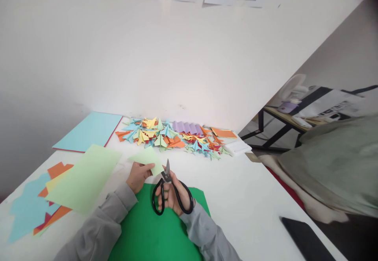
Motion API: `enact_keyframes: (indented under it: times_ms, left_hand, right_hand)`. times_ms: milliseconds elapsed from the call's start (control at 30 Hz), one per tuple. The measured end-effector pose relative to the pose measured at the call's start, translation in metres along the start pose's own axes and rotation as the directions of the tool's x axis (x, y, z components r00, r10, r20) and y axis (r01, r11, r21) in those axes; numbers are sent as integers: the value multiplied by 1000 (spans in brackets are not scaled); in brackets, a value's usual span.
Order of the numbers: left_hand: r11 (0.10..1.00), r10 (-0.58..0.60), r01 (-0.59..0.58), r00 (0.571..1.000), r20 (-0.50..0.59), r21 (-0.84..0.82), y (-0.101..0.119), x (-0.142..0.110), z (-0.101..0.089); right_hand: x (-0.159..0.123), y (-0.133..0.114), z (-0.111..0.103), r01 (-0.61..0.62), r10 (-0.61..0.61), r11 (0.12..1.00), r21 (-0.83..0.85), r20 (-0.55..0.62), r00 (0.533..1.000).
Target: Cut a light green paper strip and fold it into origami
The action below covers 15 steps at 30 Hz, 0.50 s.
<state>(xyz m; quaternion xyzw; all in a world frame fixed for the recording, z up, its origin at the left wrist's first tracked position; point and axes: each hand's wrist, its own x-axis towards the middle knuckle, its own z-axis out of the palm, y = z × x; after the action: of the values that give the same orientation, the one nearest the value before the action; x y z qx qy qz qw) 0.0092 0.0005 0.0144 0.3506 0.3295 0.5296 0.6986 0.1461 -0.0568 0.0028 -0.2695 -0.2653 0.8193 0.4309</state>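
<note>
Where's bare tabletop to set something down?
Widest patch: white tabletop between the green mat and the flat black rectangular item at right. Crowded: back edge, with multicoloured folded paper planes; left side, with loose coloured paper sheets.

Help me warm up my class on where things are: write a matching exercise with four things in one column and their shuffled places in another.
1. black-handled metal scissors
2. small pale green paper sheet
3. pleated purple paper
4. flat green mat

A. at the back of the white table, near folded paper planes
B. in the right hand
C. on the table, below both hands
D. in the left hand

Pairs: 1-B, 2-D, 3-A, 4-C
</note>
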Motion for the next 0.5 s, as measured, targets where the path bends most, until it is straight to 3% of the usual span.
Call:
enact_keyframes:
  times_ms: [333,500]
  left_hand:
    - [989,-145,144,984,101,9,1,-3,-2]
    - [962,-274,272,951,144,32,6,0,-8]
  right_hand:
    - [0,0,2,-7,9,999,-33,44,999]
    - [-1,-1,1,-20,24,997,-76,45,999]
